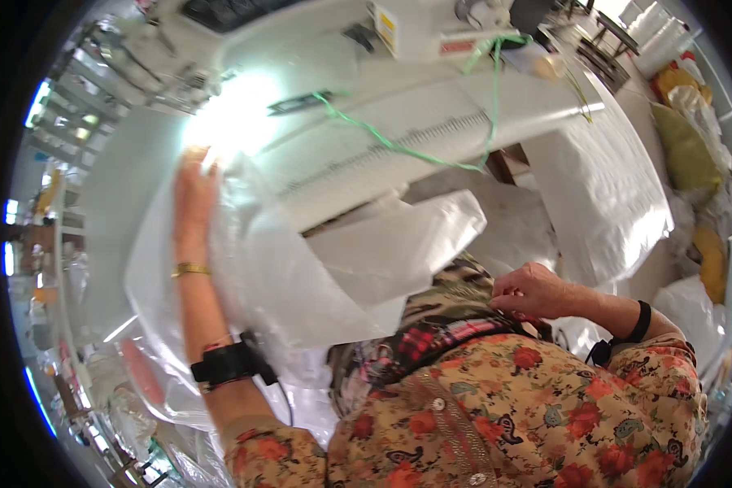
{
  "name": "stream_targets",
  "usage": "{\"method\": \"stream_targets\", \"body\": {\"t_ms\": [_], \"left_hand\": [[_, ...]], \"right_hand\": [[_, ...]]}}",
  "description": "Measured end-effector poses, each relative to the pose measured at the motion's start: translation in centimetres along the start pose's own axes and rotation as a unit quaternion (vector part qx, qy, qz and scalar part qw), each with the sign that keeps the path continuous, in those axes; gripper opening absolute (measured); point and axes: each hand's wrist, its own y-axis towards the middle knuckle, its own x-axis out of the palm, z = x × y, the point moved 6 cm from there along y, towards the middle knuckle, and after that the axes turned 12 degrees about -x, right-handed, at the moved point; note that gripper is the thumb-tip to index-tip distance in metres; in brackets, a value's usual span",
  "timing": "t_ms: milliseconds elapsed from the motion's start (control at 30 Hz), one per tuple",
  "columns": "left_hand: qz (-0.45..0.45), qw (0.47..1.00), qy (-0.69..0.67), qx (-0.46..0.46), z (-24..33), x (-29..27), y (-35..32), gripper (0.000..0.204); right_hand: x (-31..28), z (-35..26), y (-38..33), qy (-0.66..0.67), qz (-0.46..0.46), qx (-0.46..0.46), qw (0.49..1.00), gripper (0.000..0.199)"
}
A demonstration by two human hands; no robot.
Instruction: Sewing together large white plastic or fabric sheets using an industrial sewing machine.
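My left hand [195,199] lies over a translucent white plastic sheet [276,268] on the table's left part. A bright lamp glare [234,114] washes out its fingertips, so whether they pinch the sheet cannot be told. The sheet hangs down over the table's near edge toward my lap. My right hand [533,291] is held apart from the table, above my lap at the right. Its fingers are curled in, and what they hold, if anything, is hidden.
A green cord [382,142] loops across the white tabletop [342,146], past a printed ruler scale [398,146]. A white machine body [415,32] stands at the back. Another white plastic sheet [602,203] drapes off the right side. Stuffed bags [687,146] are piled at far right.
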Motion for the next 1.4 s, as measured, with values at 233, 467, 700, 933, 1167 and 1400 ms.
{"method": "stream_targets", "body": {"t_ms": [233,467,700,933,1167,1400], "left_hand": [[-0.038,0.994,-0.063,-0.084,4.0,-3.6,-1.6,0.031],[-0.011,0.981,-0.162,-0.109,11.5,-11.0,-16.4,0.057],[0.007,0.917,-0.164,-0.364,14.3,-10.6,-29.7,0.024],[0.005,0.755,-0.443,-0.484,13.0,-12.3,-33.3,0.020],[0.012,0.839,-0.350,-0.416,14.9,-13.6,-32.2,0.034],[-0.024,0.943,-0.060,-0.326,13.9,-12.8,-32.8,0.017]], "right_hand": [[-3.9,-10.3,12.9,0.054,0.139,-0.186,0.971,0.034],[4.4,-12.8,16.9,0.441,0.097,-0.154,0.879,0.046],[6.8,-8.0,16.4,0.318,0.043,-0.117,0.940,0.039],[-0.9,-16.0,13.4,-0.128,0.393,-0.407,0.814,0.039],[8.6,-15.4,17.3,0.136,-0.088,-0.220,0.962,0.040],[13.8,-14.3,19.2,0.380,-0.151,-0.153,0.900,0.026]]}}
